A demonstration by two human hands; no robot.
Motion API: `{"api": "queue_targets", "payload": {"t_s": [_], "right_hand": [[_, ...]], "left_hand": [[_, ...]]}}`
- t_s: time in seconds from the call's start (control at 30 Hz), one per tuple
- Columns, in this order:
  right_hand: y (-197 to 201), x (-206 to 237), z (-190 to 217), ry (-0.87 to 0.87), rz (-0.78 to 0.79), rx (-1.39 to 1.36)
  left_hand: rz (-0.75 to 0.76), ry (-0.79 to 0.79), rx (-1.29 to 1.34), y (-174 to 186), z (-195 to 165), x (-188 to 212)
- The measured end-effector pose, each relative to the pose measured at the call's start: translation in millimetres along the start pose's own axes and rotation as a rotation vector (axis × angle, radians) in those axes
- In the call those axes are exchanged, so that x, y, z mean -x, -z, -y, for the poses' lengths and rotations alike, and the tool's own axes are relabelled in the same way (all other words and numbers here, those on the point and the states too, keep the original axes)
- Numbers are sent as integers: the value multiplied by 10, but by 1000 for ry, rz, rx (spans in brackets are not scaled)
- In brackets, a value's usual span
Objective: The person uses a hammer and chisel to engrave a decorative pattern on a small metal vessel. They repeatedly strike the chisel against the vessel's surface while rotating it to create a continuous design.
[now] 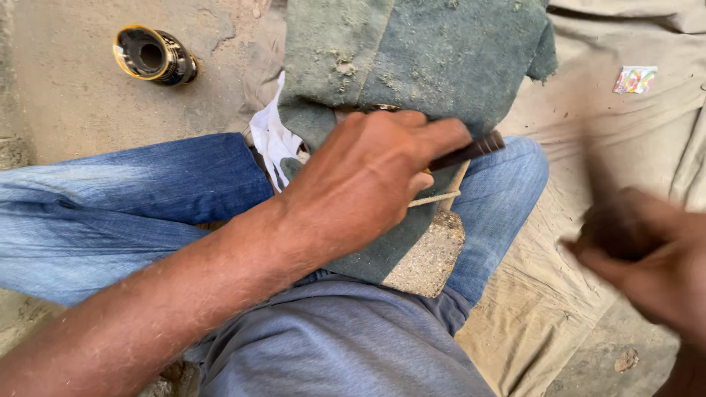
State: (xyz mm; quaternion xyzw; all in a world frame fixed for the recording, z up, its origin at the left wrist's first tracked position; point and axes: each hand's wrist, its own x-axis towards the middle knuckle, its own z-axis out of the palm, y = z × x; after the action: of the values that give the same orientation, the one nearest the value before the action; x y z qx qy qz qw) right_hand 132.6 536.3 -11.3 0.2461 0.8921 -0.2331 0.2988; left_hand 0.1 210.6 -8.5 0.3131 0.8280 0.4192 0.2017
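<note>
A dark, slim tool handle (471, 152) lies clamped in the left hand (368, 184), the thumb stretched along its top and the fingers curled shut around the part beneath; only the far end shows past the fingertips. Its long axis runs nearly level, tilted a little upward, and the free end points to the right, over the far knee of the blue jeans (110, 206). Handle and hand sit over a dusty green cloth (412, 59) draped across the lap, with a rough stone block (430, 257) and a thin cord (434, 198) showing just under the knuckles. A crumpled white rag (271, 136) pokes out at the cloth's left edge. The right hand (647, 257) is off to the right over a tan tarp (588, 147), well apart from the handle, blurred (whether it grips anything I cannot tell). On the bare ground at upper left a small black-and-gold jar (153, 55) lies on its side, mouth toward the camera, nothing visible inside. A small colourful wrapper (635, 79) rests on the tarp
</note>
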Motion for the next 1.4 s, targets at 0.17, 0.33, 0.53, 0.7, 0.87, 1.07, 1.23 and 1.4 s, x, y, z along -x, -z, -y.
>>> {"api": "queue_targets", "payload": {"t_s": [0.17, 0.33, 0.53, 0.7, 0.87, 1.07, 1.23, 1.4], "right_hand": [[-723, 363, -131, -1, -208, -822], [-1605, 590, -311, -316, -116, -1215], [-1871, 712, 68, -356, -294, -1236], [-1624, 609, 283, -485, -241, -1123], [-1467, 501, 359, -593, -223, -1040], [-1363, 495, 299, -564, -229, -1063], [-1294, 408, 250, -505, -241, -1028], [-1282, 435, 237, -484, -246, -1041]], "left_hand": [[-193, -92, 248, 435, 194, 163], [-548, 38, 164, 727, 1020, 428], [-494, 246, -15, 406, 1456, 516], [-373, 271, -404, 212, 1332, 379], [-219, 162, -608, 285, 1200, 59], [157, 266, -633, 470, 1261, -366], [229, 454, -108, 550, 1104, -380], [-283, -24, 52, 509, 910, -184]]}}
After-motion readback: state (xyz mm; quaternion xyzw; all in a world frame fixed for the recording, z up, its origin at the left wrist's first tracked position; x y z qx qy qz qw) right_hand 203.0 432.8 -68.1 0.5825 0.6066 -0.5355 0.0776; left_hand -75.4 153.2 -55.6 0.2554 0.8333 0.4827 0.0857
